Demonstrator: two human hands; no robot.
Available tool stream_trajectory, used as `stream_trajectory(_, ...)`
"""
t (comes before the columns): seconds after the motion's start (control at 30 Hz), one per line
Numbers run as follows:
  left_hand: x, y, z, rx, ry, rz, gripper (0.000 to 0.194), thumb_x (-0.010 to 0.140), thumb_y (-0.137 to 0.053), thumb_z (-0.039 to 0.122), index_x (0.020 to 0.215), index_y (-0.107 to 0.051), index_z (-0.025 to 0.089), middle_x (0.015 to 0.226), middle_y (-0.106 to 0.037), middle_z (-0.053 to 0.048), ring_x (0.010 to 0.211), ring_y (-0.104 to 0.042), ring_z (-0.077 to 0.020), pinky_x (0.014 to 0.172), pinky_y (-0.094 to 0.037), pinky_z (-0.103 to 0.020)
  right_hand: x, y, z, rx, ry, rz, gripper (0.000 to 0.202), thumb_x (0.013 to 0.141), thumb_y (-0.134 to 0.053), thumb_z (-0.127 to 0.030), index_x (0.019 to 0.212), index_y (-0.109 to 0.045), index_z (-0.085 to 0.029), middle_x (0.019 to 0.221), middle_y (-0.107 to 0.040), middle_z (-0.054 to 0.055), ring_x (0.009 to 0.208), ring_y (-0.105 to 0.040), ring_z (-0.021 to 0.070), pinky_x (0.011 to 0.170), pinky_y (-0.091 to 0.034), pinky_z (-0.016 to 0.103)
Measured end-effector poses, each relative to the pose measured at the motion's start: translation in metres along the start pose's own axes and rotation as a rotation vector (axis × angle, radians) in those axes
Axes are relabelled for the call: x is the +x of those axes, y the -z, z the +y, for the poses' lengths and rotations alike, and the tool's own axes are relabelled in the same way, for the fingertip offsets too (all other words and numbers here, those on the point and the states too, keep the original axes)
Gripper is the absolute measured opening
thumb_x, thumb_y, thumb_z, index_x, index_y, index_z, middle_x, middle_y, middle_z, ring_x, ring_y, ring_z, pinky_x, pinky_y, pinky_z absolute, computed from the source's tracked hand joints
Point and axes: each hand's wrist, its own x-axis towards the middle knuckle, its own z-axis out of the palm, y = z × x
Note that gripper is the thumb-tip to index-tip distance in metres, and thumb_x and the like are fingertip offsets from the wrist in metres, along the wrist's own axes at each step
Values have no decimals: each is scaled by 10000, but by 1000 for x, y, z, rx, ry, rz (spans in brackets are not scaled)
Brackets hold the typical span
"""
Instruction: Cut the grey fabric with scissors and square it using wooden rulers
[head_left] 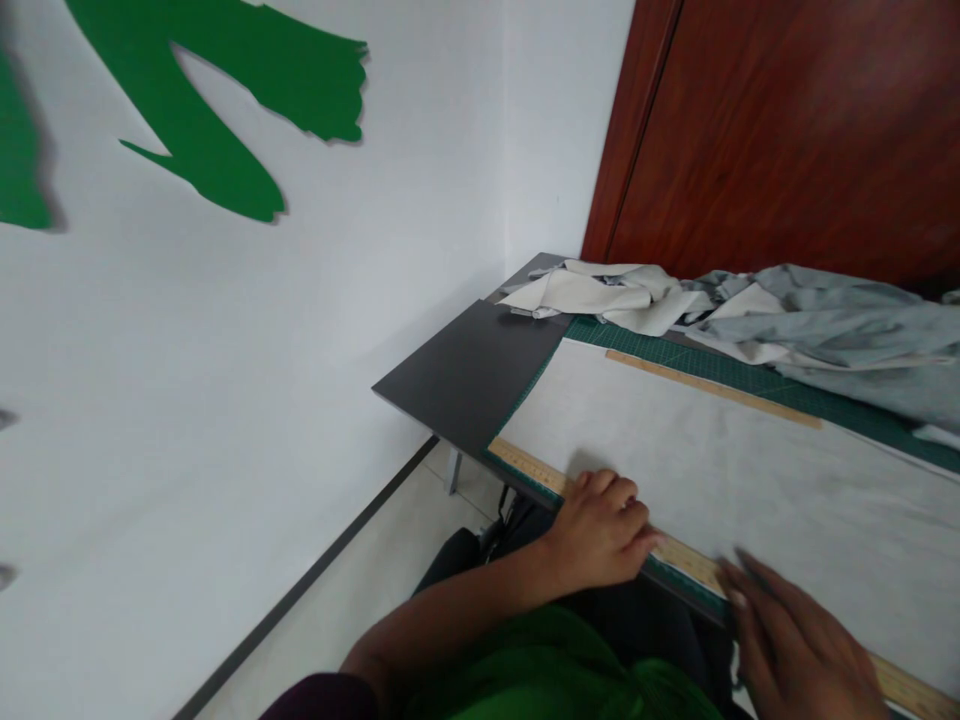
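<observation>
White fabric lies flat over a green cutting mat on a dark table. Along the near edge of the fabric runs a wooden ruler. My left hand is closed over this ruler, fingers curled and pressing on it. Farther right, my right hand rests at the ruler's edge with its fingers together around a thin dark object, blurred and too unclear to name. A second wooden ruler lies along the far edge of the fabric.
Crumpled grey and off-white cloth is heaped along the back of the table. Behind it stands a reddish-brown wooden door. A white wall with green shapes borders the left side.
</observation>
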Motion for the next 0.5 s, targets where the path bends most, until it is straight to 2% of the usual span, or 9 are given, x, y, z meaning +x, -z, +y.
stream_trajectory(0.17, 5, 1, -6, -115, 21, -75, 318, 1015, -649, 531, 937, -732, 234, 1004, -717, -15, 1073, -570, -223, 926, -395, -410, 0, 2, -4, 1, 13, 28, 411, 1064, -430, -374, 1353, -639, -169, 1335, -696, 183, 1141, -694, 367, 960, -541, 536)
stream_trajectory(0.37, 5, 0, -4, -128, 61, -54, 342, 1019, -640, 541, 907, -732, 230, 985, -730, -11, 1056, -575, -225, 905, -392, -419, 1, 5, -3, 19, 87, 45, 419, 1059, -429, -331, 1396, -605, -156, 1335, -689, 193, 1161, -688, 359, 983, -534, 529)
stream_trajectory(0.5, 0, -1, -1, -77, 55, -30, 325, 987, -690, 536, 923, -724, 219, 1014, -713, -20, 1077, -576, -229, 909, -402, -425, 2, 6, -2, 25, 61, 35, 407, 1059, -445, -355, 1382, -615, -175, 1338, -692, 183, 1150, -694, 363, 969, -538, 538)
